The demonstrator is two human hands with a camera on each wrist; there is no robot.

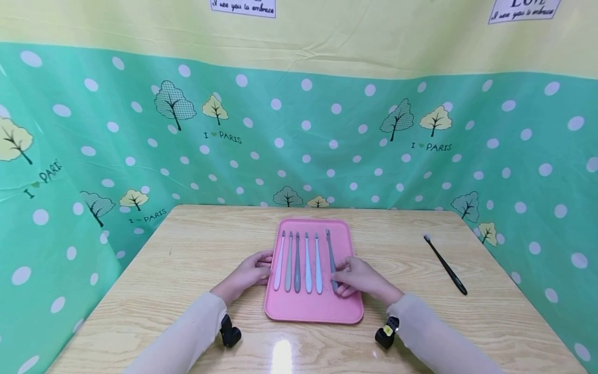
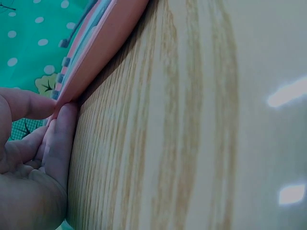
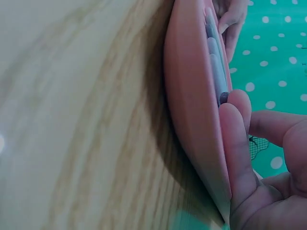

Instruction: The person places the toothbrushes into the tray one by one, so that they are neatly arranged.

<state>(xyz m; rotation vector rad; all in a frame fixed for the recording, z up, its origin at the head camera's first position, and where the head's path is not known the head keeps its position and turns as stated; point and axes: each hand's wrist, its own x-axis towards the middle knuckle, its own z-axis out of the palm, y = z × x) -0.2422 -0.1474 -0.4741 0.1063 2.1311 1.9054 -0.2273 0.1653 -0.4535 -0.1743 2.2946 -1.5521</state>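
Observation:
A pink tray [image 1: 313,310] lies on the table with several toothbrushes side by side in it, heads toward the far end. Their handles are pale pink, grey-green, dark grey and light blue. At the tray's left edge my left hand [image 1: 249,272] grips the rim, thumb above and fingers beside it in the left wrist view. My right hand [image 1: 362,279] reaches over the right rim and pinches the lower handle of the rightmost dark grey toothbrush [image 1: 331,253]. That handle's dark end [image 3: 224,97] shows at the fingertips in the right wrist view.
A black toothbrush [image 1: 446,266] with a pale head lies slantwise on the wooden table [image 1: 210,244], right of the tray. Behind the table hangs a green and yellow curtain [image 1: 308,140] with dots and trees. Each wrist wears a small black camera [image 1: 230,331].

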